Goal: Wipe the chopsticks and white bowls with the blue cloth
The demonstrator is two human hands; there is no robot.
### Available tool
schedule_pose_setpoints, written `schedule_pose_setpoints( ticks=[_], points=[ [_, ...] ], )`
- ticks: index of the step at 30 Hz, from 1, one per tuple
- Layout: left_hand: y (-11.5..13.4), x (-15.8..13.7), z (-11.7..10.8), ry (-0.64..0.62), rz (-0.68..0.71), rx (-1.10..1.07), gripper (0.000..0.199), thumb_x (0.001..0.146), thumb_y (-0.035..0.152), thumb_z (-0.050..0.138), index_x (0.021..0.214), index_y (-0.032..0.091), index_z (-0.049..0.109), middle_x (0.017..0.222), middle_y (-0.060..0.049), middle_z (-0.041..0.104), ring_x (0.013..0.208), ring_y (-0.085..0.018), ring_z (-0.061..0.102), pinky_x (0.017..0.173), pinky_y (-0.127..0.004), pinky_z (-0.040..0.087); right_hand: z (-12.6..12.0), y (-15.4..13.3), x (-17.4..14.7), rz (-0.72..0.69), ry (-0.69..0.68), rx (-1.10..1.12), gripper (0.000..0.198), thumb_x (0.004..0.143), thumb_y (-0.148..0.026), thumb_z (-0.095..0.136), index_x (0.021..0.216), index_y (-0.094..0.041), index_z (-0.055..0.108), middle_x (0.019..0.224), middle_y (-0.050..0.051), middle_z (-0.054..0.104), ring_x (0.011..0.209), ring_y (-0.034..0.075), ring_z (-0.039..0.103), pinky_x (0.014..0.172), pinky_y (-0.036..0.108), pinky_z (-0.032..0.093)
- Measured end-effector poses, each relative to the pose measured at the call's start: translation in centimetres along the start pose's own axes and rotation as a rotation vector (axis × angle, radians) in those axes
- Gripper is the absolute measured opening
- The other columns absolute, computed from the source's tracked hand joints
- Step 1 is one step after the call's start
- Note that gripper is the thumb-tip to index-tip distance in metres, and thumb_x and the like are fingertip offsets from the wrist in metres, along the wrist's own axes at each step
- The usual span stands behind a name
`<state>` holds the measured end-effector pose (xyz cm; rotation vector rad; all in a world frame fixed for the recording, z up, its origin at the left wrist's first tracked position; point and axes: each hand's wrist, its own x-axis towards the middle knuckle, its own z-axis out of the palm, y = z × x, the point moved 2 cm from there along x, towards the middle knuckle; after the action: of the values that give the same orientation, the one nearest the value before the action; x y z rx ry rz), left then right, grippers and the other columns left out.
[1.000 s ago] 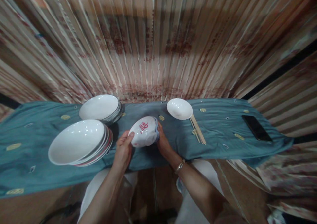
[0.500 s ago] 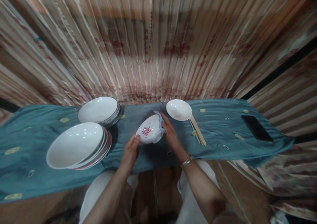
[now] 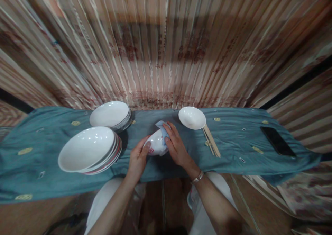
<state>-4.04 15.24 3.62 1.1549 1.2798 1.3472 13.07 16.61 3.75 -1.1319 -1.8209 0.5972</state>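
Observation:
Tilted on its side above the table, a white bowl (image 3: 155,142) with red markings is held between my two hands. My left hand (image 3: 138,159) grips its left edge, thumb on the outer wall. Around the right side of the bowl, my right hand (image 3: 176,145) presses a light blue cloth (image 3: 164,134) against it, fingers closed over the cloth. The bowl's inside is turned away from view. Another white bowl (image 3: 192,117) stands just beyond my right hand, with several wooden chopsticks (image 3: 212,141) lying beside it.
At the left are a stack of large white bowls (image 3: 86,150) and, behind it, a stack of white plates (image 3: 110,114). A black phone (image 3: 277,141) lies at the right on the teal tablecloth (image 3: 241,141). A pleated curtain (image 3: 166,55) hangs behind the table.
The held bowl has turned, so its large red character no longer faces me. My right hand and the cloth have shifted further over its wall. The view has shifted slightly left.

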Motion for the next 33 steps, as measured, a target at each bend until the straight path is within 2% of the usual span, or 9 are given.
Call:
schedule_pose_setpoints(
  ticks=[3,6,8,11,14,18,23,29,33],
  points=[
    [0.2,-0.3,0.1,0.03,0.01,-0.018,0.026,0.072,0.041,0.071,0.087,0.02,0.075,0.082,-0.003,0.073,0.078,-0.02,0.063,0.073,-0.027,0.048,0.3,-0.6,-0.3,-0.069,-0.004,-0.081,0.053,0.099,-0.029,0.031,0.151,-0.032,0.025,0.16,-0.001,0.02,0.148,0.021,0.016,0.122,0.049,0.015],
    [0.5,-0.3,0.3,0.029,-0.028,-0.079,0.024,0.067,0.042,0.074,0.077,0.02,0.073,0.068,0.0,0.068,0.064,-0.016,0.056,0.062,-0.025,0.045,1.3,-1.9,-0.8,-0.152,-0.039,-0.194,0.054,0.097,-0.022,0.035,0.15,-0.029,0.03,0.161,0.002,0.02,0.149,0.026,0.01,0.12,0.055,0.015],
    [0.6,-0.2,0.3,0.034,-0.049,-0.151,0.025,0.064,0.041,0.075,0.077,0.02,0.072,0.069,0.0,0.068,0.067,-0.017,0.058,0.066,-0.025,0.046,2.1,-2.8,-1.3,-0.196,-0.08,-0.275,0.054,0.095,-0.019,0.038,0.148,-0.027,0.036,0.159,0.005,0.025,0.15,0.028,0.008,0.119,0.058,0.016],
    [0.6,0.0,0.2,0.039,-0.057,-0.257,0.026,0.063,0.038,0.076,0.081,0.02,0.071,0.08,-0.002,0.071,0.082,-0.019,0.062,0.079,-0.027,0.047,3.0,-3.5,-1.6,-0.213,-0.127,-0.355,0.054,0.094,-0.019,0.043,0.146,-0.028,0.039,0.156,0.007,0.033,0.149,0.029,0.009,0.118,0.059,0.013],
    [0.3,0.1,0.2,0.012,-0.099,-0.291,0.026,0.065,0.038,0.076,0.081,0.019,0.07,0.075,0.0,0.069,0.071,-0.015,0.06,0.071,-0.025,0.047,3.0,-3.3,-1.2,-0.196,-0.124,-0.34,0.053,0.093,-0.025,0.046,0.146,-0.029,0.039,0.156,0.006,0.033,0.149,0.029,0.012,0.118,0.058,0.011],
    [0.1,0.1,0.1,0.007,-0.143,-0.279,0.028,0.064,0.043,0.076,0.071,0.017,0.066,0.059,0.004,0.059,0.052,-0.009,0.048,0.054,-0.02,0.039,2.1,-2.0,-0.3,-0.094,-0.028,-0.19,0.05,0.096,-0.029,0.04,0.146,-0.028,0.04,0.157,0.005,0.03,0.148,0.025,0.015,0.119,0.053,0.013],
    [-0.2,0.2,-0.1,0.026,-0.156,-0.274,0.033,0.061,0.046,0.078,0.067,0.017,0.064,0.058,0.003,0.061,0.051,-0.009,0.048,0.053,-0.02,0.039,2.0,1.0,0.3,0.143,0.065,0.221,0.049,0.097,-0.042,0.037,0.143,-0.029,0.042,0.153,0.001,0.037,0.143,0.018,0.029,0.12,0.042,0.018],
    [-0.2,0.2,-0.1,0.028,-0.161,-0.326,0.033,0.063,0.047,0.077,0.071,0.017,0.065,0.061,0.002,0.062,0.054,-0.01,0.05,0.055,-0.02,0.039,4.3,5.5,0.4,0.45,0.203,0.636,0.065,0.086,-0.064,0.044,0.133,-0.02,0.052,0.14,0.009,0.054,0.132,0.024,0.046,0.116,0.043,0.029],
    [0.1,0.1,0.0,0.04,-0.176,-0.36,0.038,0.06,0.049,0.079,0.069,0.017,0.064,0.059,0.003,0.06,0.055,-0.01,0.051,0.056,-0.021,0.041,5.5,6.6,0.1,0.438,0.238,0.739,0.058,0.088,-0.06,0.043,0.13,-0.02,0.054,0.133,0.008,0.06,0.124,0.024,0.053,0.112,0.044,0.035]
  ],
)
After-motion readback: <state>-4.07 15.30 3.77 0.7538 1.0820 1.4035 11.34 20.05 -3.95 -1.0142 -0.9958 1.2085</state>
